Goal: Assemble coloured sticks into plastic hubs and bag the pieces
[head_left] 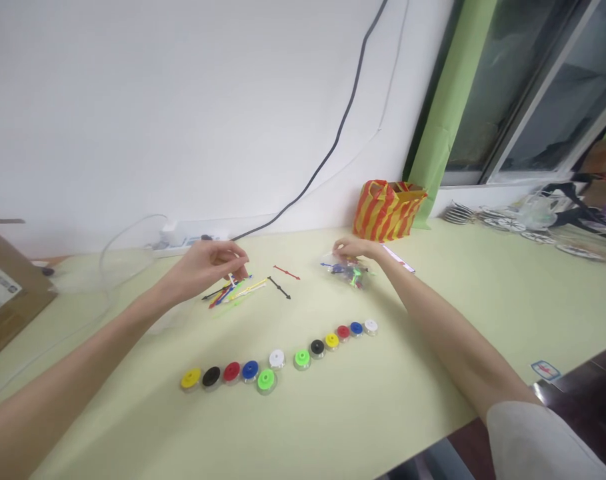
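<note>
Above a loose pile of coloured arrow-shaped plastic pointers (243, 290), my left hand (210, 267) has its fingers loosely bent and apart. Nothing clearly shows in it, though its fingertips are close to the pile. My right hand (350, 247) pinches the top of a clear plastic bag (351, 272) that contains blue, green and other coloured pieces. Between the hands lie a red pointer (287, 273) and a black pointer (279, 287). Nearer me, several round discs with coloured tops form a slanting row, among them a yellow disc (191, 379) and a white disc (371, 327).
A red-and-yellow striped bag (390, 210) stands by the wall, with a phone-like slab (399, 259) before it. A cardboard box (7, 293) is at left, a power strip (183, 239) behind my left hand. Stacked discs (457, 213) and clutter lie far right.
</note>
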The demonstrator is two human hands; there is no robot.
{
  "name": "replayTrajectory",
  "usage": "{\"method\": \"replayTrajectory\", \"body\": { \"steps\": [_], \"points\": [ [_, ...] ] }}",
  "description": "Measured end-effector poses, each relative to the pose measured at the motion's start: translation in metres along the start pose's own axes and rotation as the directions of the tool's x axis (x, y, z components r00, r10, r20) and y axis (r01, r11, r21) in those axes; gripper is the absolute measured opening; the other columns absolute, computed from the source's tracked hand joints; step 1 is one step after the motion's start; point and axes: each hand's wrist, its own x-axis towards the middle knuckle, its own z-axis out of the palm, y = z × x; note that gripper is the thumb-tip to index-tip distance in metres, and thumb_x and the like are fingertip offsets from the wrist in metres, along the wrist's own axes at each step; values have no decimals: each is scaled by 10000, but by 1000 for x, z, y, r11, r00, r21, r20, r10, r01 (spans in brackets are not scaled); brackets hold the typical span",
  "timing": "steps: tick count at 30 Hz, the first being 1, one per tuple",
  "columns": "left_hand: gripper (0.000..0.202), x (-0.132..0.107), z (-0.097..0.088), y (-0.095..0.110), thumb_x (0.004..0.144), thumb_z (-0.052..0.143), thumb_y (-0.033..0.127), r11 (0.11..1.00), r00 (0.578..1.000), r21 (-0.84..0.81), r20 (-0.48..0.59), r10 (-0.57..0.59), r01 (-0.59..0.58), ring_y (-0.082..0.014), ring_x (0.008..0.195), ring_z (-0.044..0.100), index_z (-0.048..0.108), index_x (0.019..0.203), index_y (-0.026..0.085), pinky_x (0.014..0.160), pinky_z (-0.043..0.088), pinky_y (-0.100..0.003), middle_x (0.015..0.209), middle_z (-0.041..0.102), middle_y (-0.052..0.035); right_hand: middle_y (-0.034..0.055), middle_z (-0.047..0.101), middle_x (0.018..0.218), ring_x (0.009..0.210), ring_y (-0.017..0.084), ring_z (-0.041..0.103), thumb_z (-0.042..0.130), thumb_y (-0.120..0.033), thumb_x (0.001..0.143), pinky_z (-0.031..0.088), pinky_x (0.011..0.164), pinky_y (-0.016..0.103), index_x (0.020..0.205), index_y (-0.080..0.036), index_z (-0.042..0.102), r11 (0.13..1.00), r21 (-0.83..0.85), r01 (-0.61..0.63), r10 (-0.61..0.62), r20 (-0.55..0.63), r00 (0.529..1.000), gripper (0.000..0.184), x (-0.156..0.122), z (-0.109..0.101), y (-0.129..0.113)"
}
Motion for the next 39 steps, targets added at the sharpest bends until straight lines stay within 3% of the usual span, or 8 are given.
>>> {"method": "replayTrajectory", "body": {
  "steps": [5, 14, 18, 21, 25, 28, 34, 39],
  "points": [
    [317, 0, -1, 3, 893, 660, 504, 1000, 1000, 13, 16, -16, 16, -215, 774, 739, 678, 940, 191, 688, 584, -310, 839, 778, -76, 1, 647, 633, 436, 90, 460, 550, -154, 941, 357, 429, 192, 973, -150, 646, 998, -61, -2, 0, -24, 1000, 101, 17, 12, 16],
    [309, -1, -5, 5, 889, 662, 491, 999, 1000, 36, 4, -11, 11, -208, 733, 730, 683, 934, 186, 696, 582, -326, 828, 777, -73, -10, 548, 635, 458, 96, 462, 347, -208, 1040, 393, 472, 196, 1160, -126, 612, 992, -123, 25, -42, -141, 989, 302, 7, -13, 34],
    [289, -1, -4, 2, 899, 650, 476, 999, 1000, 35, 15, -5, 5, -206, 732, 730, 681, 921, 189, 700, 582, -328, 819, 776, -67, -1, 593, 622, 464, 115, 480, 436, -289, 1036, 415, 520, 223, 1134, -129, 620, 980, -201, -7, -34, -201, 979, 263, 4, -7, 42],
    [288, -1, -3, 1, 900, 647, 475, 999, 1000, 40, 26, 6, -7, -204, 728, 729, 682, 928, 190, 699, 581, -328, 811, 774, -63, 33, 681, 735, 574, 145, 566, 558, -370, 993, 455, 634, 244, 1180, -169, 613, 962, -273, -23, -56, -277, 959, 280, 6, -3, 42],
    [287, -1, -3, 2, 894, 652, 479, 999, 1000, 41, 14, 11, -12, -200, 725, 729, 687, 923, 196, 692, 578, -322, 812, 775, -58, 116, 712, 1071, 935, 224, 643, 555, -349, 981, 455, 803, 288, 1231, -199, 602, 930, -366, -23, -138, -406, 903, 295, 9, -9, 32],
    [279, -1, -4, 1, 894, 654, 479, 999, 1000, 37, 10, 2, -2, -197, 729, 731, 685, 917, 202, 675, 573, -308, 813, 777, -53, 133, 682, 1174, 1066, 257, 610, 470, -268, 991, 443, 853, 316, 1229, -199, 613, 912, -409, 7, -210, -453, 866, 286, 9, -14, 20],
    [292, -2, -5, 0, 895, 648, 480, 999, 1000, 39, 29, 11, -12, -187, 717, 727, 680, 939, 193, 685, 573, -299, 810, 775, -56, 101, 682, 1040, 928, 222, 614, 434, -162, 945, 445, 834, 314, 1233, -175, 626, 895, -430, 116, -323, -447, 835, 346, 4, -14, -7],
    [342, -10, -2, 16, 923, 590, 508, 999, 999, 38, 32, 25, -26, -194, 744, 720, 675, 971, 181, 696, 573, -303, 822, 770, -68, 102, 683, 1036, 886, 192, 614, 448, -200, 970, 460, 791, 286, 1205, -157, 642, 871, -365, 329, -446, -308, 840, 308, -14, -13, -51]
  ]
}}
